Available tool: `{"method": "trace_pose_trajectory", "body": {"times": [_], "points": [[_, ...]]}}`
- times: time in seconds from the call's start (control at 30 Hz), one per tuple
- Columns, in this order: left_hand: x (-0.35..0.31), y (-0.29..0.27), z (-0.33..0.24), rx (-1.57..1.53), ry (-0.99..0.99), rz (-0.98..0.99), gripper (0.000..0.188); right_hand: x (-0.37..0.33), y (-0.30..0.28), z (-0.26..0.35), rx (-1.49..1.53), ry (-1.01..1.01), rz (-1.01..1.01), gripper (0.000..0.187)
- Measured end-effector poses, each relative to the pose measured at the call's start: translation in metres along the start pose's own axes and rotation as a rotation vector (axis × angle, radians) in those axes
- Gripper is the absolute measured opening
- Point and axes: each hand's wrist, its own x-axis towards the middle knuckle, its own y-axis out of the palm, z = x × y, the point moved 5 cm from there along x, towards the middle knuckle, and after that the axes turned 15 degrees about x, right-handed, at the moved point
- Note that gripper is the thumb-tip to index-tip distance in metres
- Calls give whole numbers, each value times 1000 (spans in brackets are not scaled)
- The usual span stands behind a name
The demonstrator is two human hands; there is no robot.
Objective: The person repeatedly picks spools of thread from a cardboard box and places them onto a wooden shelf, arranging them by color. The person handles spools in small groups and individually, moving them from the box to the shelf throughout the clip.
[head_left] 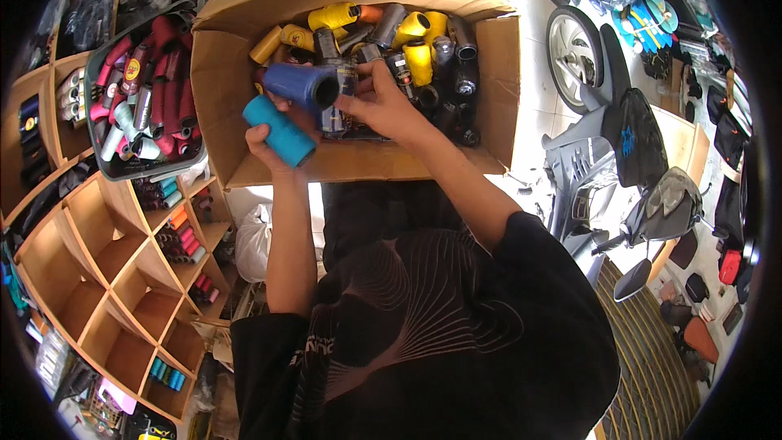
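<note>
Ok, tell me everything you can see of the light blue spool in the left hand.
The light blue spool is a short cylinder wound in smooth turquoise thread. It lies tilted, one end pointing down-right, over the cardboard box's near left corner. The left hand grips it from below, with a dark blue spool, hollow end showing, held just above it.

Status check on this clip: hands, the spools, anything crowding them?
Left hand shut on light blue spool and dark blue spool. Right hand reaching into cardboard box, grip hidden. Loose spools packed around.
</note>
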Motion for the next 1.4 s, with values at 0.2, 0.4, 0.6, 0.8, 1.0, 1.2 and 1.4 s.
{"method": "trace_pose_trajectory", "body": {"times": [0.2,0.4,0.6,0.8,1.0,1.2,1.4], "points": [[-2,-7,11,111,56,-148,44,-8,-10,15,-292,-98,20,79],[-1,-41,13,188,-3,-179,45,7,-45,20,-127,50,13,54],[-8,-9,10,406,-194,-26,40,-4,-43,1,219,287,107,52],[-12,1,20,156,-205,-66,33,-4,-28,-13,2,187,137,59],[-5,-16,19,504,-268,-220,26,-2,-52,-16,-235,138,-44,47],[5,-7,0,847,-428,-110,29,2,-69,5,346,292,194,49],[29,12,4,1034,-513,96,45,8,-39,-10,202,381,461,48]]}}
